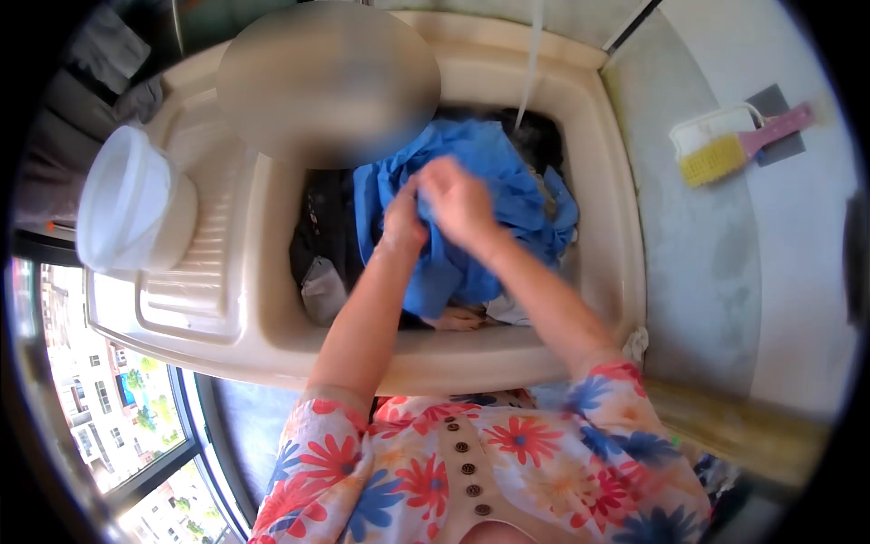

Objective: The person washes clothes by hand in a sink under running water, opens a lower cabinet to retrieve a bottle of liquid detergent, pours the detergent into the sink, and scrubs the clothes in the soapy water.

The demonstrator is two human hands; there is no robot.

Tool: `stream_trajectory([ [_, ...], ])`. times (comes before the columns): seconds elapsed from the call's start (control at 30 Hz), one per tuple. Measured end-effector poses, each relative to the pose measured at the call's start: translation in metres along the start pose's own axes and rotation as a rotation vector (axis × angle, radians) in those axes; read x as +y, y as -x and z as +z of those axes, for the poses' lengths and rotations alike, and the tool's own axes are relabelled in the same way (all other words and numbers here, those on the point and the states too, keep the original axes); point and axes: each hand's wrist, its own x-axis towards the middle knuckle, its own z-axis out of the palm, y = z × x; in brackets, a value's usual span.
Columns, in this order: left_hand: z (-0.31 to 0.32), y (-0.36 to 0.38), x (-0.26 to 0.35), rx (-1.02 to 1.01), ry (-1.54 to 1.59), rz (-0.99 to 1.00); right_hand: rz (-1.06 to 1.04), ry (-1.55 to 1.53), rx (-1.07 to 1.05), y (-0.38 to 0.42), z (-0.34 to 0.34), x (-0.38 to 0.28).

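A bunched blue garment [494,168] lies in the basin of the beige laundry sink [625,272], on top of other laundry. Both hands are over its middle, close together. My left hand [405,218] is closed on a fold of the blue cloth. Beside it, my right hand [455,201] is curled on the same garment, its fingers smeared by motion. Dark clothes [326,213] show at the basin's left side, with a pale grey cloth piece [323,292] in the near left corner. The cloth between my palms is partly hidden.
On the ribbed washboard [195,299] at left stands a white plastic bucket [136,204]. A thin stream of water [528,77] falls into the basin's far side. A yellow-bristled brush [743,145] with a pink handle is at the right. A window [118,408] is at lower left.
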Motion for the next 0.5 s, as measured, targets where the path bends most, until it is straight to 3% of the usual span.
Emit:
stream_trajectory([
  [0.13,0.027,0.035,-0.012,0.098,-0.06,0.071,-0.375,0.316,-0.074,0.013,0.024,-0.013],
  [0.17,0.027,0.041,-0.013,0.127,-0.083,0.091,-0.176,0.422,-0.04,-0.019,0.034,0.02],
  [0.2,0.026,0.034,-0.011,0.112,0.021,0.03,-0.203,0.39,0.009,-0.019,0.037,0.018],
  [0.3,-0.015,0.0,-0.012,-0.12,0.062,0.138,-0.272,0.455,0.031,0.008,0.038,-0.016],
  [0.33,-0.006,0.021,0.003,-0.122,-0.029,0.156,-0.486,0.301,0.0,0.035,0.048,-0.016],
  [0.4,0.006,0.04,0.011,-0.105,-0.083,0.14,-0.539,0.192,0.01,0.033,0.045,-0.017],
  [0.43,0.003,0.034,0.004,-0.077,-0.056,0.106,-0.55,0.133,0.014,0.039,0.045,-0.017],
  [0.47,0.007,0.024,-0.001,-0.058,-0.028,0.083,-0.343,0.302,0.032,0.008,0.053,0.008],
  [0.5,0.012,0.02,-0.006,-0.041,-0.001,0.06,-0.28,0.362,-0.008,-0.028,0.046,0.038],
])
